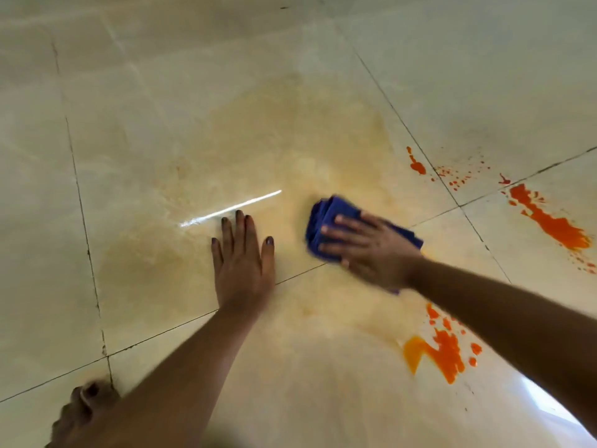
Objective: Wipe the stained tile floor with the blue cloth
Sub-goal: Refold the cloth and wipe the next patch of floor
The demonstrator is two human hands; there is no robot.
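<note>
A bunched blue cloth (326, 218) lies on the cream tile floor (161, 130) near the middle of the view. My right hand (368, 250) presses flat on top of it, fingers spread over the cloth. My left hand (242, 263) rests palm down on the bare tile just left of the cloth, fingers apart, holding nothing. A wide pale yellow smear (307, 150) covers the tile around and beyond the cloth. Bright orange stains sit at the right (549, 221), at the upper right (416, 164) and under my right forearm (445, 350).
Dark grout lines (80, 215) cross the floor between large glossy tiles. A bright streak of reflected light (232, 208) lies just beyond my left fingertips. My bare foot (87, 402) shows at the bottom left. Small orange splashes (458, 176) dot the upper right tile.
</note>
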